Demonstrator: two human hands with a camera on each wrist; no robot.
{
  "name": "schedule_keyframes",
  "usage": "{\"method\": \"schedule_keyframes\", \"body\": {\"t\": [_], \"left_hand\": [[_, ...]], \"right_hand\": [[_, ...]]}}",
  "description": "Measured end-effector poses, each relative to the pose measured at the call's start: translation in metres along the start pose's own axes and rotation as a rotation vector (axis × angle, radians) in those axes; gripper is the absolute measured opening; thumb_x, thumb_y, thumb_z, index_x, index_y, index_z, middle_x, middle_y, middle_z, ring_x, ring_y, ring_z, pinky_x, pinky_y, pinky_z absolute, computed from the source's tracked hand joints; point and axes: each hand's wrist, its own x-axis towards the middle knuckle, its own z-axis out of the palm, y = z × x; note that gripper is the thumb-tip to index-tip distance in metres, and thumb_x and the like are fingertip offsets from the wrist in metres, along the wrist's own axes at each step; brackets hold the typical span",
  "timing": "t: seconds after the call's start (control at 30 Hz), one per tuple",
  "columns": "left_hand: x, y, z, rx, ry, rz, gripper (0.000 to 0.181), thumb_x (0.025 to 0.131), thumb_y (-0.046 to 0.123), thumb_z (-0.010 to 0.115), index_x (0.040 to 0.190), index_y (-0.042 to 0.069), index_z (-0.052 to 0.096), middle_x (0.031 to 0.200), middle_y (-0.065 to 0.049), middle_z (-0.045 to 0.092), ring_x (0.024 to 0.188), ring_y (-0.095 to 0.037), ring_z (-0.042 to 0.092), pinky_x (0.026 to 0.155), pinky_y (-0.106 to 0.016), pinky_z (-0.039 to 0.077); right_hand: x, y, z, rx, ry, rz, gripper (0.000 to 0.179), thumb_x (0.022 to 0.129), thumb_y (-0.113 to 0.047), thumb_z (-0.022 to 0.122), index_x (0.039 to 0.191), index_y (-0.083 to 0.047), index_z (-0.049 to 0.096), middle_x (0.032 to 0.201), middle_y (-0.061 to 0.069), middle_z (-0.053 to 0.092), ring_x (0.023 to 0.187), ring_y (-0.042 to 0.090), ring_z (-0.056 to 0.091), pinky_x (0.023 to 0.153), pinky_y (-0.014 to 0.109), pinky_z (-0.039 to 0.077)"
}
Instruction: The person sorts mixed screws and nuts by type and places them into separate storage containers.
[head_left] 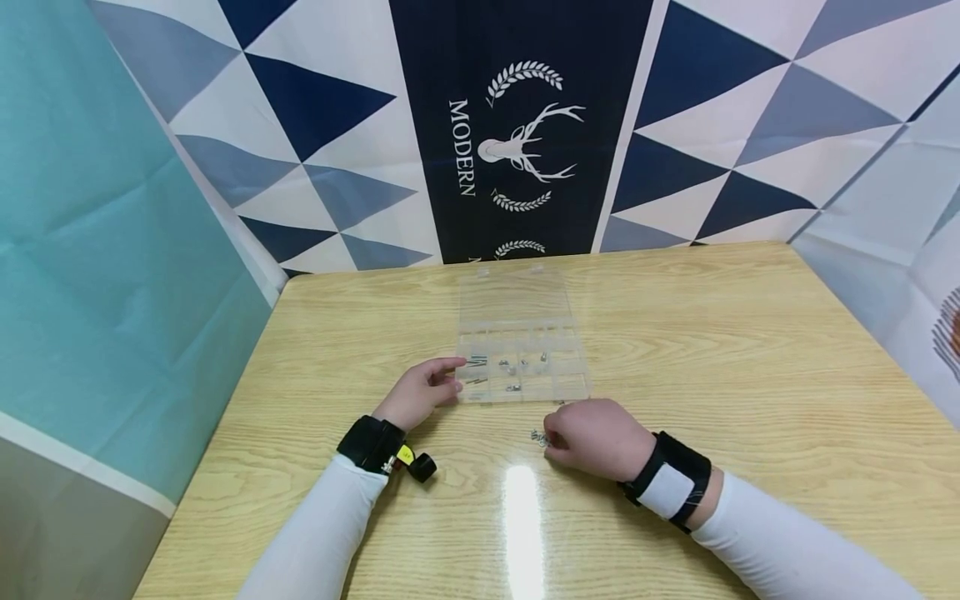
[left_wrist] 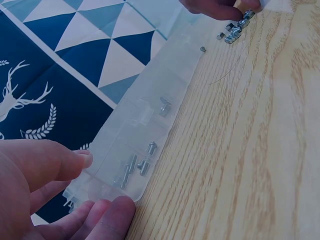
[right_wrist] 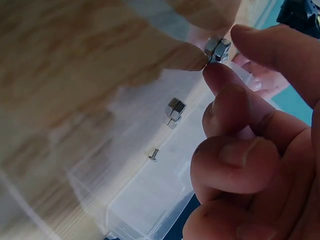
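Note:
My left hand (head_left: 426, 390) rests at the left end of a clear plastic compartment box (head_left: 567, 385), fingers extended against its wall. In the left wrist view, the thumb (left_wrist: 120, 215) lies along the near corner and the index finger reaches the side wall. Near the box's front right corner, my right hand (head_left: 600, 437) is curled over a small cluster of silver hex nuts (head_left: 537, 436). Its thumb and index finger pinch at hex nuts (right_wrist: 217, 49) in the right wrist view. Another hex nut (right_wrist: 175, 107) and a small screw (right_wrist: 154, 155) lie beside that hand.
The box's transparent lid (head_left: 510, 292) lies folded back toward the wall cloth (head_left: 525, 42). Several compartments hold small metal pieces, including bolts (left_wrist: 151, 147) and thin screws (head_left: 477, 361). All of it sits on a wood-grain table (head_left: 697, 333).

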Motion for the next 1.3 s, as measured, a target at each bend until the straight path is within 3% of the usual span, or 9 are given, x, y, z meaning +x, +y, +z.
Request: {"method": "schedule_keyframes", "body": {"t": [0.2, 0.6, 0.83, 1.07, 1.3], "left_hand": [[0.0, -0.001, 0.001, 0.012, 0.005, 0.004, 0.04, 0.095, 0.01, 0.063, 0.134, 0.015, 0.058, 0.105, -0.008, 0.063, 0.092, -0.017, 0.06, 0.079, -0.032, 0.059], [0.0, -0.004, 0.002, -0.001, 0.011, 0.002, 0.041, 0.095, 0.009, 0.063, 0.135, 0.014, 0.057, 0.115, -0.008, 0.063, 0.097, -0.016, 0.06, 0.081, -0.032, 0.059], [0.001, -0.002, 0.002, 0.0, 0.011, 0.002, 0.04, 0.095, 0.009, 0.063, 0.135, 0.014, 0.058, 0.11, -0.008, 0.063, 0.097, -0.017, 0.059, 0.08, -0.031, 0.059], [0.0, 0.0, 0.001, 0.0, 0.003, 0.001, 0.04, 0.095, 0.009, 0.063, 0.135, 0.013, 0.057, 0.11, -0.009, 0.063, 0.097, -0.017, 0.059, 0.08, -0.031, 0.059], [0.0, 0.0, 0.001, 0.002, 0.002, -0.001, 0.04, 0.095, 0.01, 0.063, 0.135, 0.013, 0.057, 0.113, -0.009, 0.062, 0.097, -0.017, 0.058, 0.081, -0.032, 0.059]], "right_hand": [[0.0, 0.0, 0.001, 0.001, -0.005, 0.006, 0.027, 0.082, -0.025, 0.073, 0.062, -0.026, 0.054, 0.054, -0.015, 0.045, 0.048, 0.004, 0.04, 0.042, 0.021, 0.036], [0.001, 0.002, 0.002, 0.007, -0.009, -0.017, 0.025, 0.079, -0.016, 0.069, 0.064, -0.023, 0.051, 0.056, -0.012, 0.045, 0.049, 0.005, 0.04, 0.041, 0.022, 0.035], [0.002, 0.008, 0.0, 0.0, 0.041, -0.014, 0.021, 0.08, -0.017, 0.067, 0.065, -0.024, 0.055, 0.056, -0.014, 0.045, 0.047, 0.003, 0.038, 0.04, 0.018, 0.034], [0.004, 0.019, -0.018, 0.025, 0.084, 0.058, 0.014, 0.085, -0.019, 0.065, 0.072, -0.021, 0.059, 0.051, -0.012, 0.035, 0.044, 0.003, 0.033, 0.039, 0.017, 0.028], [0.011, 0.029, -0.031, 0.016, 0.11, 0.11, 0.005, 0.084, -0.019, 0.069, 0.082, -0.016, 0.066, 0.051, -0.01, 0.045, 0.043, 0.006, 0.038, 0.039, 0.021, 0.034]]}}
